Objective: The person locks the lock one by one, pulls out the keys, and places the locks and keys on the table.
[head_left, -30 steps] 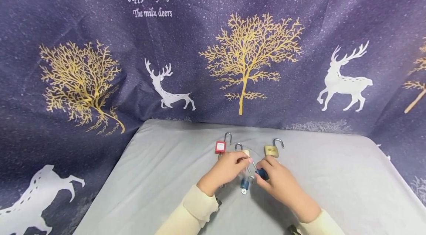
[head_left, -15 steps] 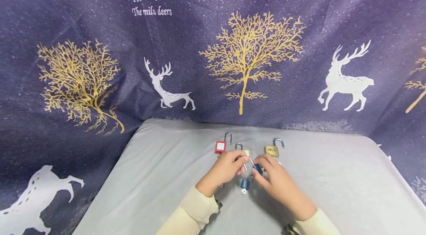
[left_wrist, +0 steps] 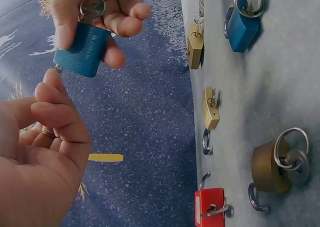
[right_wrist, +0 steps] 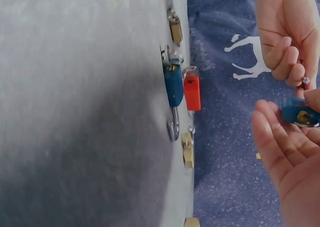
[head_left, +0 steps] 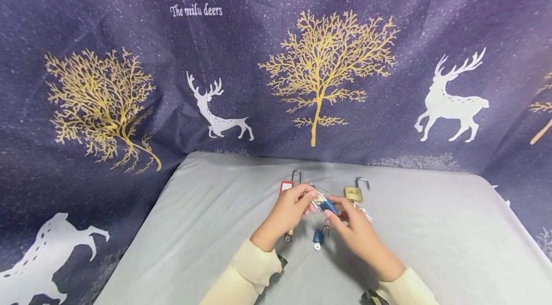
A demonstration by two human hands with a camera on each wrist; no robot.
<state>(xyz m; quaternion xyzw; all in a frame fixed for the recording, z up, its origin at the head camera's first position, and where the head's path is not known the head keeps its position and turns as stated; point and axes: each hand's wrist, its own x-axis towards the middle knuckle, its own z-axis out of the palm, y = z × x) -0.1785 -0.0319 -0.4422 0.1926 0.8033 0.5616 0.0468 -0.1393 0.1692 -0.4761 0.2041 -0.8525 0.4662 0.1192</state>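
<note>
Above the table, my right hand (head_left: 355, 230) holds a blue padlock (head_left: 329, 207) by its body, thumb on one face and fingers on the other. A key (left_wrist: 92, 8) sticks out of its bottom in the left wrist view. My left hand (head_left: 290, 209) pinches the padlock's metal shackle (head_left: 318, 196). Whether the shackle is locked cannot be told. Below the hands, a second blue padlock (head_left: 318, 236) lies on the table with its shackle open and a key in it. The hands partly hide a brass padlock (left_wrist: 211, 109) behind them.
Around the hands on the grey cloth-covered table (head_left: 194, 228) lie a red padlock (head_left: 285, 185), a large brass padlock (head_left: 353, 193) with its shackle open, and a smaller brass padlock (head_left: 289, 236). Keys (head_left: 365, 213) lie beside the large one. A patterned curtain (head_left: 241, 55) hangs behind.
Both hands have moved slightly away from the person and to the left with the blue padlock. It has been tilted, so more of its blue body shows.
</note>
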